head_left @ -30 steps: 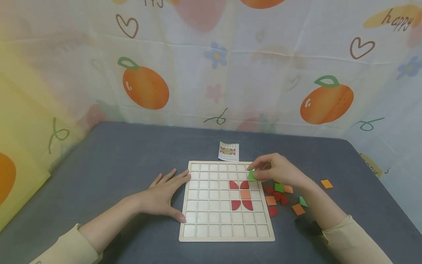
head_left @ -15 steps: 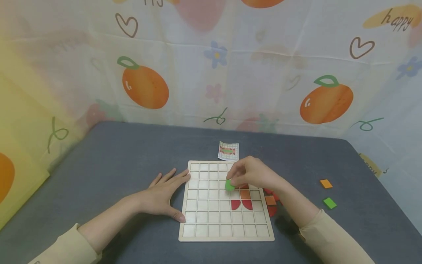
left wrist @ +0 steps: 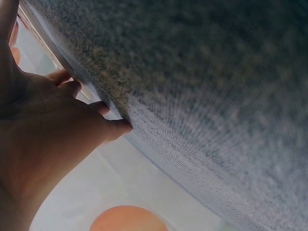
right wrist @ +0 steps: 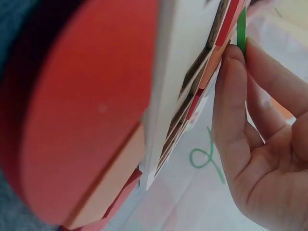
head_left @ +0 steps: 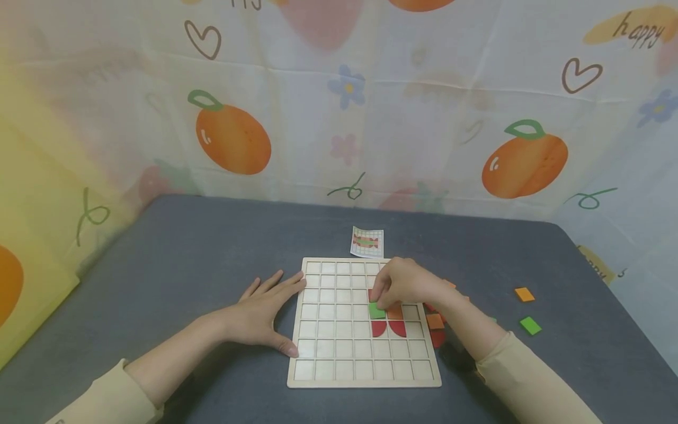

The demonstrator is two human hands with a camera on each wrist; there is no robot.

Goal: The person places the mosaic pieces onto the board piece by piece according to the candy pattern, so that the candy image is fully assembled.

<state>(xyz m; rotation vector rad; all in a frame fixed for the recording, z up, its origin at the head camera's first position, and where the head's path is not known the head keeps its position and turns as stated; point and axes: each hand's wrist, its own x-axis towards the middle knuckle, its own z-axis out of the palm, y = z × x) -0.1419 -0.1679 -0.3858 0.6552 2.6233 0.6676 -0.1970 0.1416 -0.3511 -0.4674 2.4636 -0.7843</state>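
Observation:
A wooden grid board [head_left: 344,350] lies flat on the dark table. My left hand [head_left: 256,321] rests at its left edge, fingers spread, thumb and fingertips touching the rim. My right hand [head_left: 405,282] pinches a green square tile [head_left: 377,311] over a cell left of an orange square tile [head_left: 394,312]. In the right wrist view, thumb and fingertip hold that green tile [right wrist: 241,31] on edge, above the board. Red quarter-circle tiles [head_left: 396,329] sit in cells below; the hand partly covers the red ones above.
Behind the board lies a small pattern card [head_left: 367,241]. Loose tiles gather at the board's right side, among them an orange square [head_left: 435,321] and a red piece [head_left: 437,338], partly hidden by my forearm. Farther right are an orange tile [head_left: 524,294] and a green tile [head_left: 530,325].
My right hand has carried the green tile leftward from the board's right edge, then slightly down and right to the cell beside the orange tile. The left hand stays put.

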